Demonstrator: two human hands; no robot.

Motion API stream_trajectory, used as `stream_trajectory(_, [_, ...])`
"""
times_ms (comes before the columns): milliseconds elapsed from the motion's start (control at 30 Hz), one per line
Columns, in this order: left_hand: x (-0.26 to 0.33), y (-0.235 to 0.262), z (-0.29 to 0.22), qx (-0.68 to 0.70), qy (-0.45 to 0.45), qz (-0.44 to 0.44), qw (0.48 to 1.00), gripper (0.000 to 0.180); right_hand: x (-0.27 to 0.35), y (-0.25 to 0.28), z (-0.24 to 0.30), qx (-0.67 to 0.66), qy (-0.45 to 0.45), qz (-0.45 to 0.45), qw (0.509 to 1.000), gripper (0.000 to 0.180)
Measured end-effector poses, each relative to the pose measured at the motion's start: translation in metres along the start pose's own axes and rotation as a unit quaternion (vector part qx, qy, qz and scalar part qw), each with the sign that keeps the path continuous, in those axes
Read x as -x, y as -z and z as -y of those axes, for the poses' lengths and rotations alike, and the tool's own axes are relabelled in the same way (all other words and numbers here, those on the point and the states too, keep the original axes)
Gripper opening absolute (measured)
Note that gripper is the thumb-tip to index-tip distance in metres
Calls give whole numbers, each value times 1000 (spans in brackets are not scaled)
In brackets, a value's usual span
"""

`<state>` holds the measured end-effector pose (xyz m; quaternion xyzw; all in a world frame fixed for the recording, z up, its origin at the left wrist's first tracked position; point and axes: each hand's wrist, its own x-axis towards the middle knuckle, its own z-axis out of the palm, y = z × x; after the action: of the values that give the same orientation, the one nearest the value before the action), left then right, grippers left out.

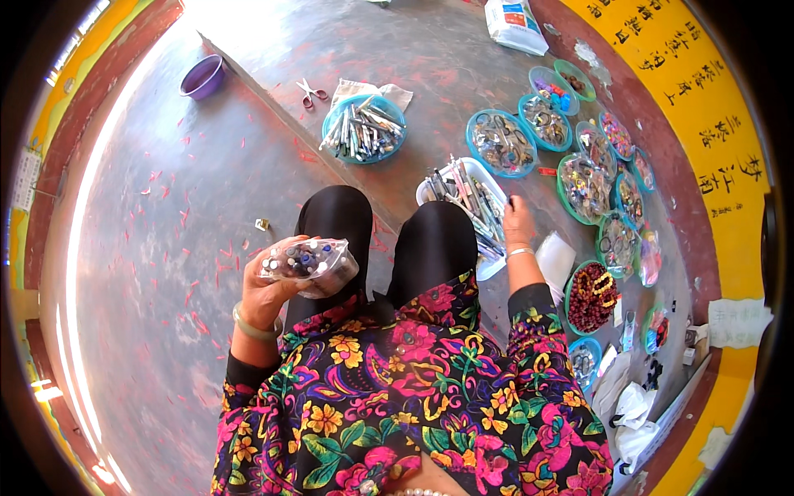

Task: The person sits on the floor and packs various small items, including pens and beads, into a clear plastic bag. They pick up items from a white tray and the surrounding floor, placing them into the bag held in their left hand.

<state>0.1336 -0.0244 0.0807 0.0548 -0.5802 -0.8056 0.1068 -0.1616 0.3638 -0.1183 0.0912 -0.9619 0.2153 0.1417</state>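
Observation:
My left hand (pixel 263 289) is closed around a clear plastic bag of pens (pixel 313 263), held up beside my left knee with the pen ends facing up. The pens bunched in it have white, dark and blue ends. My right hand (pixel 518 223) is closed at the right edge of a white plastic basket (pixel 496 187). A small dark tip shows at its fingers, but what they grip is too small to make out. Many pens (pixel 467 194) lie in that basket, just beyond my right knee.
Ahead stand a blue basket of pens (pixel 364 128), scissors (pixel 312 93) and a purple basin (pixel 203 77). Baskets of small trinkets (pixel 502 143) crowd the right side, with a basket of dark red beads (pixel 589 306) nearer me. A white sack (pixel 514 26) lies far right; red scraps litter the floor.

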Motion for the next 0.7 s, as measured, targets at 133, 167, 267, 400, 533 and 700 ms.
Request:
stream_trajectory(133, [0,5,8,-11,-1,2,1000,57,-12,57,24,-528,-187,-2,829,22])
stream_trajectory(167, [1,1,4,-6,0,-2,1000,56,-10,78,46,-568,-196,14,800,25])
stream_trajectory(267, [-2,-1,3,0,6,-2,1000,55,3,114,77,-649,-198,59,732,37])
stream_trajectory(400, [-1,-1,4,-11,-15,-6,1000,54,41,132,119,-667,-204,188,691,25])
stream_trajectory(533, [-1,2,2,-21,-6,1,1000,51,85,153,158,-624,-194,347,672,16])
stream_trajectory(700, [0,5,4,10,0,15,1000,50,101,163,164,-533,32,469,704,30])
